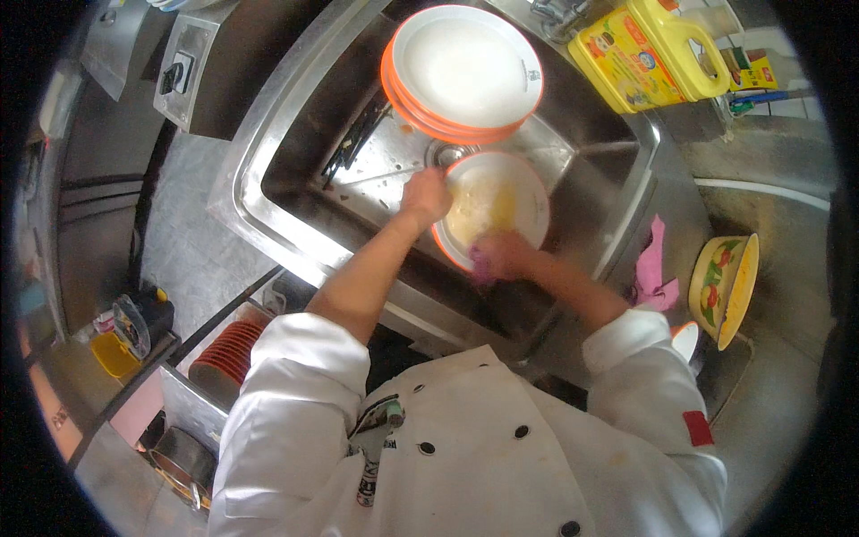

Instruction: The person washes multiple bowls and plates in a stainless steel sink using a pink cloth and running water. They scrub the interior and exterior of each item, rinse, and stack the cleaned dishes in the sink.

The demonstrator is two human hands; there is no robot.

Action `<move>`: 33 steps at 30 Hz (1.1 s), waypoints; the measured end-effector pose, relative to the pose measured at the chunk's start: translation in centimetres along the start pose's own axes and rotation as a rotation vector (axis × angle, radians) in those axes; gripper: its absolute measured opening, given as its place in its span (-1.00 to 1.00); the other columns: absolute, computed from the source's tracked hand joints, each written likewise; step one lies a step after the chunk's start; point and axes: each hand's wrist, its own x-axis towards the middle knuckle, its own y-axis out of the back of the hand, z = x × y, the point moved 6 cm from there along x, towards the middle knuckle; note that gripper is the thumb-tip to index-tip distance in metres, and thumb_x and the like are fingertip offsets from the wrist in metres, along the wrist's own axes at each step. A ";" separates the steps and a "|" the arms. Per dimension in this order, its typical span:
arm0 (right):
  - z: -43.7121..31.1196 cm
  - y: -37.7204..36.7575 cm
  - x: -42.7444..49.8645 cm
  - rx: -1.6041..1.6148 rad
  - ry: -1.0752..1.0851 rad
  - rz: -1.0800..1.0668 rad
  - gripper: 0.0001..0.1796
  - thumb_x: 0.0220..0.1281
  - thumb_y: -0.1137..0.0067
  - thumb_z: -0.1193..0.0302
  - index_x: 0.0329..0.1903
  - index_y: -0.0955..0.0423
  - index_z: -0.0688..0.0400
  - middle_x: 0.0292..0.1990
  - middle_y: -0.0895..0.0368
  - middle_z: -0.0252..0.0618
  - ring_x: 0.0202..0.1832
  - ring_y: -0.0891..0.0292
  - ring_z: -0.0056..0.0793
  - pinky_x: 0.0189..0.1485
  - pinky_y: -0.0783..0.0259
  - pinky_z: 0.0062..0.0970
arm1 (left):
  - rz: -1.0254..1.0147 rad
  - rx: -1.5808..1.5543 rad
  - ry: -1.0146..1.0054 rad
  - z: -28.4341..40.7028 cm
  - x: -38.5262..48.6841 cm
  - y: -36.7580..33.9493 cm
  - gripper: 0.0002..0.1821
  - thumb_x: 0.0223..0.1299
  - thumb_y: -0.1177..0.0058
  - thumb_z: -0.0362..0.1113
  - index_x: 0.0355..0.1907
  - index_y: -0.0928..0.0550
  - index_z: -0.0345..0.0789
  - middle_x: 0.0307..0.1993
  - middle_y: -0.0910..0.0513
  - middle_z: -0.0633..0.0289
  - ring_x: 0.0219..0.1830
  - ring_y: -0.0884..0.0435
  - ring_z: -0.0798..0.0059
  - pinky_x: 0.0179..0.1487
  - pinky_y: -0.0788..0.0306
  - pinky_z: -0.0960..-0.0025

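Note:
A white plate with an orange rim (533, 194), wet and with yellowish liquid on it, is tilted over the steel sink (604, 201). My left hand (427, 196) grips its left edge. On the plate's near edge my right hand (507, 254), blurred, presses a bunched pinkish-purple cloth (482, 260). Just beyond, a stack of orange-rimmed plates (463, 64) stands in the sink, the top one whitish inside. The round drain (449, 154) shows between the stack and the held plate. Dark chopsticks or similar sticks (356, 144) lie along the sink's left side.
A yellow plastic jug (637, 57) stands at the sink's back right corner. On the right counter are a pink cloth (654, 272) and a yellow enamel basin with a painted pattern (721, 288). Stacked reddish plates (225, 356) and a metal pot (181, 460) sit at lower left.

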 end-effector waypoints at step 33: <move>4.0 -0.7 3.3 0.499 -0.618 0.394 -0.58 -0.07 -0.25 0.14 -0.21 -0.56 0.17 -0.28 -0.60 0.05 -0.17 -0.54 0.02 -0.05 -0.42 -0.11 | -0.083 0.031 -0.042 0.6 -0.9 -0.1 -0.60 0.04 0.03 -0.39 0.01 -0.43 -0.39 -0.24 -0.58 -0.23 -0.12 -0.55 -0.15 0.00 -0.43 0.03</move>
